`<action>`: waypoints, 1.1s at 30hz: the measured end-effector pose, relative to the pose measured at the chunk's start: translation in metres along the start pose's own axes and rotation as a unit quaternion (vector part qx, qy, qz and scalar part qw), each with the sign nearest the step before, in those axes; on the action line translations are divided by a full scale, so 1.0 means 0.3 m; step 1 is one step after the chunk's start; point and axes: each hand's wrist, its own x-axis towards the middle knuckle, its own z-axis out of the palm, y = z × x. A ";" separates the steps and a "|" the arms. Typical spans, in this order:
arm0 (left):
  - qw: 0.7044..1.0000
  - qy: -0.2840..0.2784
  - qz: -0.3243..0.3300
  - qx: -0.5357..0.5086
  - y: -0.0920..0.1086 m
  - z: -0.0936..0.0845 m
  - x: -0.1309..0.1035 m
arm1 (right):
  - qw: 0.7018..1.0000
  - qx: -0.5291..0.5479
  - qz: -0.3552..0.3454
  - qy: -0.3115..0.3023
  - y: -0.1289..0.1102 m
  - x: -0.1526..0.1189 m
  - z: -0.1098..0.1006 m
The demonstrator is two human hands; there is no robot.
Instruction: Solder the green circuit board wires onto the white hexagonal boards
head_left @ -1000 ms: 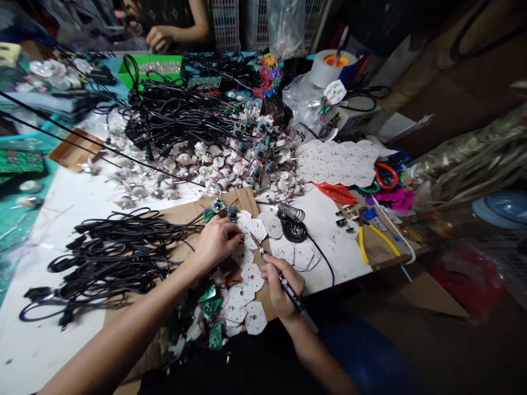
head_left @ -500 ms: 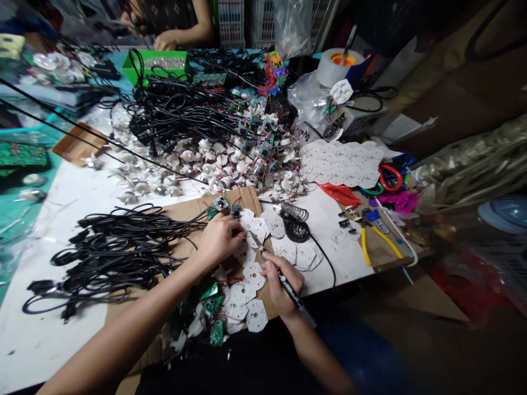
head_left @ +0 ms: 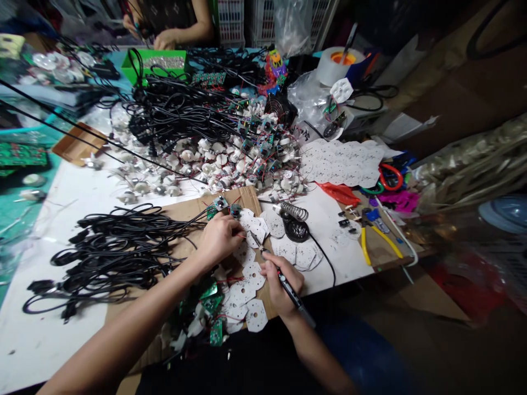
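My right hand [head_left: 283, 281] is closed around the black handle of a soldering iron [head_left: 295, 300], gripped like a pen. Its tip points up and left onto a white circuit board [head_left: 256, 237]. Close to that tip, the fingers of my left hand [head_left: 222, 237] pinch a thin red wire at the board's left edge; the fingertips partly hide it. Small green circuit boards with black parts [head_left: 221, 203] lie just beyond my left knuckles. More white boards [head_left: 249, 286] overlap on the cardboard [head_left: 181, 206] below, beside loose green boards [head_left: 216, 332].
Black power cords [head_left: 135, 247] lie bundled at left. A soldering iron stand with a coil [head_left: 297, 230] sits right of the boards. Yellow-handled pliers [head_left: 381, 241] lie farther right. White parts with wires [head_left: 214, 164] are heaped behind. Across the table, another person's hands [head_left: 167, 39] are working.
Both hands stay almost in place, with the soldering iron tip still at the white board. Across the table, the other person's hand has shifted slightly.
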 end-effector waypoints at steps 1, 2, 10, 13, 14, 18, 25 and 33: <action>1.000 0.002 0.002 -0.001 -0.003 0.002 0.000 | 1.000 0.002 -0.002 0.003 -0.002 0.000 -0.002; 1.000 0.003 0.005 -0.002 -0.006 0.004 0.001 | 1.000 0.003 -0.003 0.008 -0.004 -0.001 -0.004; 0.997 0.043 0.062 0.025 0.002 -0.006 -0.031 | 1.000 -0.002 0.006 0.023 -0.014 0.000 -0.008; 0.990 0.085 0.095 0.055 0.006 -0.030 -0.067 | 1.000 0.003 0.003 0.025 -0.009 -0.001 -0.007; 0.989 0.091 0.099 0.059 0.003 -0.039 -0.077 | 1.000 0.007 0.003 0.025 -0.006 -0.002 -0.007; 0.992 0.077 0.096 0.023 -0.025 -0.055 -0.091 | 0.999 0.013 0.012 0.026 0.000 -0.005 -0.006; 0.998 0.035 0.034 -0.045 -0.030 -0.021 -0.060 | 0.999 0.014 0.003 0.035 -0.013 0.003 -0.005; 0.995 0.031 0.089 -0.039 -0.032 0.009 -0.039 | 0.999 0.007 0.000 0.037 -0.015 0.006 -0.009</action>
